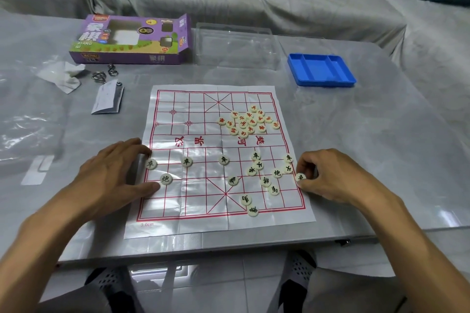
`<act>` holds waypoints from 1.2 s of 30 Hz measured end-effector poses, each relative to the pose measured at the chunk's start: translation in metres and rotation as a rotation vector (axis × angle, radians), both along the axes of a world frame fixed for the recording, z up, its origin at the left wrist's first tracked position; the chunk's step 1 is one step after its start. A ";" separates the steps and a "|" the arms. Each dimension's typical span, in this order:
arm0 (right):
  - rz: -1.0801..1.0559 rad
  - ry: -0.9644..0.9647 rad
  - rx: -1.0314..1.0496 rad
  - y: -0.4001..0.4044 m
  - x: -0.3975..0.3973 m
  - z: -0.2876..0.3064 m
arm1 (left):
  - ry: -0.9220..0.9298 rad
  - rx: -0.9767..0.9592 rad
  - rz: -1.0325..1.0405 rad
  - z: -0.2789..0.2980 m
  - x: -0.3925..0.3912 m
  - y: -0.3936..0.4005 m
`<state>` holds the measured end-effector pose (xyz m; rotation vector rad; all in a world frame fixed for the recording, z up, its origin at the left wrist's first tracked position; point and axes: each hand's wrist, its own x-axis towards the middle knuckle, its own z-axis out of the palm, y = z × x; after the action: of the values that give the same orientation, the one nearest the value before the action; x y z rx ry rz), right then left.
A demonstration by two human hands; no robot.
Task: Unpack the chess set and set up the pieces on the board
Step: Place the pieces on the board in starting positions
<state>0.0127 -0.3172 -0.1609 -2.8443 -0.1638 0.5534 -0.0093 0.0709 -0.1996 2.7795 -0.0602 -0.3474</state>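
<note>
Paper board (218,160) lies long axis away; left hand (119,173) spread flat, right hand (328,175) pinching black-lettered piece (300,177).

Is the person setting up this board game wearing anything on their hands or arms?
No. Both the left hand and the right hand are bare, with no gloves, rings, watch or bracelets visible. Both forearms are bare as well; no sleeves show anywhere in view.

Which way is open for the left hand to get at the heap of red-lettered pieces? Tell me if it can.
Probably yes. The left hand rests at the board's near left edge, and the red pieces lie heaped on the far right half. The diagonal across the middle holds only a few black pieces, easily passed over.
</note>
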 end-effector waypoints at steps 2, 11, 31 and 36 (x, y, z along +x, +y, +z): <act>0.004 0.016 0.004 -0.001 -0.001 0.007 | -0.005 -0.006 0.002 0.001 0.000 0.000; 0.128 0.233 -0.019 0.001 -0.021 0.009 | 0.024 -0.001 0.007 0.004 0.000 -0.003; 0.061 -0.005 0.010 -0.005 -0.014 0.009 | -0.002 0.004 -0.014 -0.007 0.003 0.005; 0.087 -0.137 0.048 0.010 -0.010 0.001 | -0.024 0.008 -0.012 -0.006 0.004 0.005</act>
<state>0.0032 -0.3069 -0.1603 -2.8388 -0.3225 0.3651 -0.0055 0.0762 -0.2055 2.7926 -0.0818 -0.3188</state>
